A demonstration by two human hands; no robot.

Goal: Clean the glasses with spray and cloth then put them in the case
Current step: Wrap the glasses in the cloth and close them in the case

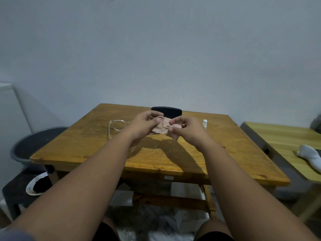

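Note:
A small pink cleaning cloth [162, 126] is held up above the wooden table [104, 150] between both hands. My left hand [143, 125] pinches its left edge and my right hand [186, 130] pinches its right edge. Clear-framed glasses [116, 126] lie on the table to the left of my left hand, partly hidden by my left forearm. A dark glasses case [171, 111] rests at the table's far edge, behind the hands. To the right of my right hand stands a small white spray bottle [205, 124].
A grey basin [29, 145] sits on the floor left of the table, with a white dish [35, 186] on a dark stool nearer me. A second, lighter table [281, 141] stands at the right with a white object [311, 156] on it. A wall rises behind.

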